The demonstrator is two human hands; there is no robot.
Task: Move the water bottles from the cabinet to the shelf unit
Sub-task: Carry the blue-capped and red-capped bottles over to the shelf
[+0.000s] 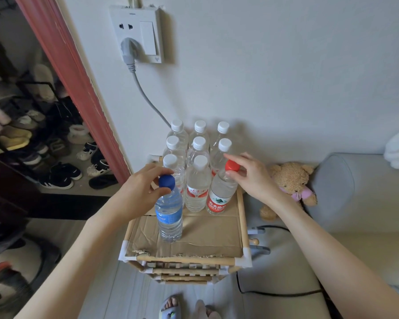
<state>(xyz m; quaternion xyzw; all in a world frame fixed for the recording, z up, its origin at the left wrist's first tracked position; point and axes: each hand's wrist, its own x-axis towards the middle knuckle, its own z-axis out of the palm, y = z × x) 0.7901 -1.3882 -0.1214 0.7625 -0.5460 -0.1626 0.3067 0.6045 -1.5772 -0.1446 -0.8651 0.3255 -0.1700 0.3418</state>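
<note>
While both arms reach forward over the wooden shelf unit (240, 210), each hand holds a bottle by its top. The left hand (141, 185) curls its fingers and thumb round the blue cap of the blue-capped bottle (169, 214), which stands upright on the cardboard sheet (207, 231) lining the top tier, directly beneath that hand. The right hand (251, 174) pinches the red cap of the red-capped bottle (220, 195) between thumb and fingertips; this bottle leans slightly, its base on the cardboard below and to the left of the hand. Between the two hands and beyond them, toward the wall, eight white-capped bottles (197, 178) stand packed together in rows. To the right of the right wrist a teddy bear (290, 183) sits against a grey sofa (359, 187). Above the left hand, a grey plug (127, 51) sits in a wall socket (136, 33).
</note>
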